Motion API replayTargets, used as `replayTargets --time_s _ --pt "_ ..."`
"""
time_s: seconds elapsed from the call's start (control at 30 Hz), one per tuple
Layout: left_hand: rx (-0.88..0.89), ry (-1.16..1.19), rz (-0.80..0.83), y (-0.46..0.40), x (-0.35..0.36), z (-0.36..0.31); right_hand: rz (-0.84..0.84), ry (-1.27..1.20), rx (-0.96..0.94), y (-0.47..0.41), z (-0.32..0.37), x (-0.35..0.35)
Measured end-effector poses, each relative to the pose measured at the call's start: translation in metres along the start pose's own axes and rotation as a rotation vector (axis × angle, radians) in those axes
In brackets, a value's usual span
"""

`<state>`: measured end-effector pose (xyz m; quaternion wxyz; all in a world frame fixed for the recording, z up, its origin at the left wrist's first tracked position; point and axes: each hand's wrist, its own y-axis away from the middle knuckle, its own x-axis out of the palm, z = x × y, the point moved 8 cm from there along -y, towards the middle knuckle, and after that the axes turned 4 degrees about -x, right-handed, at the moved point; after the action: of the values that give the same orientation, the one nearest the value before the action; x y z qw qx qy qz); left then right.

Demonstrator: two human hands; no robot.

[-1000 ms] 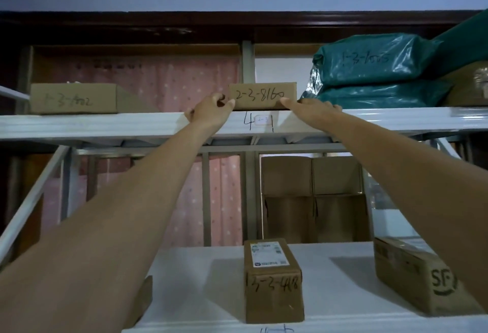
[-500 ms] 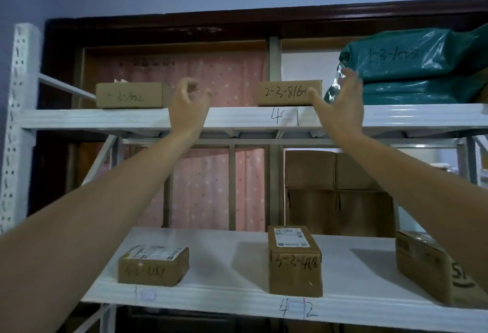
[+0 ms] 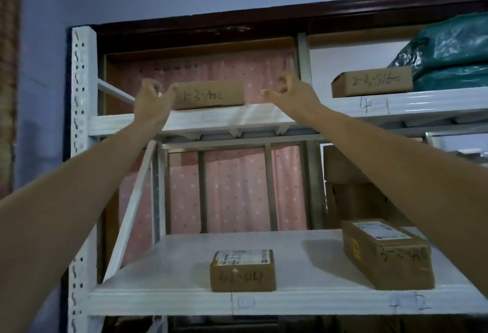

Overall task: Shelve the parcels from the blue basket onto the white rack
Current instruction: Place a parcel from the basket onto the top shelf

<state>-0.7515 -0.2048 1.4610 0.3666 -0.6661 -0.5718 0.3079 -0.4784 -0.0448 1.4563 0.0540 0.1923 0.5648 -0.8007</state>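
Observation:
On the white rack's upper shelf (image 3: 237,119) lies a flat cardboard parcel marked 1-3-1002 (image 3: 211,95). My left hand (image 3: 151,100) is raised at the parcel's left end, thumb against it and fingers loosely curled. My right hand (image 3: 290,92) hovers a short gap off its right end, thumb pointing at it, holding nothing. Further right on the same shelf sits the parcel marked 2-3-8160 (image 3: 372,82). The blue basket is out of view.
Green plastic mailer bags (image 3: 449,53) are stacked at the upper shelf's right end. The lower shelf (image 3: 184,303) carries a small labelled box (image 3: 243,272) and a longer box (image 3: 388,253). Brown cartons (image 3: 351,200) stand behind. The rack's perforated upright (image 3: 81,148) is at the left.
Both hands let go of the 2-3-8160 parcel and moved left along the upper shelf to either end of the 1-3-1002 parcel. The view has swung left with them.

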Motion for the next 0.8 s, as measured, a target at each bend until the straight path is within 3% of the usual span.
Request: replayTargets --time_s 0.17,0.23,0.3,0.4,0.57,0.8 --pt "-0.106 -0.12 0.28 -0.042 0.029 0.047 0.01 -0.034 0.17 -0.025 -0.001 0.049" --pt "-0.042 -0.337 0.368 -0.045 0.046 0.057 -0.023 -0.04 0.232 -0.03 -0.008 0.056" --pt "0.035 -0.498 0.33 -0.051 0.051 0.062 -0.08 -0.033 0.254 -0.035 -0.012 0.057" --pt "0.07 -0.555 0.272 -0.054 0.053 0.065 -0.086 0.083 0.255 -0.041 -0.009 0.058" --pt "-0.046 -0.426 0.182 -0.058 0.05 0.067 -0.168 0.261 0.25 -0.044 -0.006 0.06" --pt "0.016 -0.397 0.112 -0.057 0.053 0.066 -0.152 0.29 0.236 -0.047 -0.007 0.057"
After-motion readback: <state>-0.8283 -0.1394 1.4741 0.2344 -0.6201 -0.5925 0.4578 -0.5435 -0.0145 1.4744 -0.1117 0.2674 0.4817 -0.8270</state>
